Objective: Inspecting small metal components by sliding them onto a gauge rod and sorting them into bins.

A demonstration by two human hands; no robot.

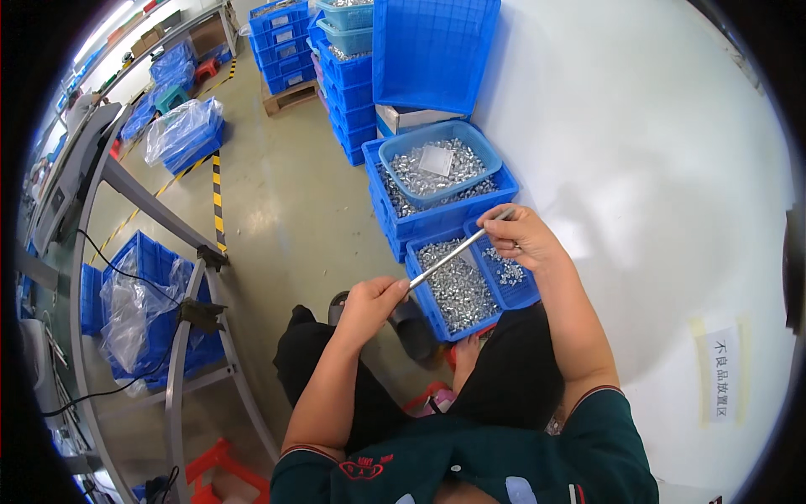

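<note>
A slim silvery metal rod (453,254) stretches slantwise between my two hands, its right end higher in the picture. My left hand (371,307) is closed around the lower end, thumb along it. My right hand (526,238) pinches the upper end between thumb and fingertips. Under the rod sits a blue divided bin (428,307). Its larger left compartment is full of small shiny metal parts (457,294); fewer similar parts (507,269) lie in the right compartment, partly hidden by my right hand and forearm.
Beyond the divided bin, a light-blue basket (395,181) of metal parts rests on stacked blue crates (382,214). More crate stacks (348,101) stand farther back. A white wall (655,168) bounds the right side. On the left are a metal-framed bench (172,378) and plastic-covered crates (151,311).
</note>
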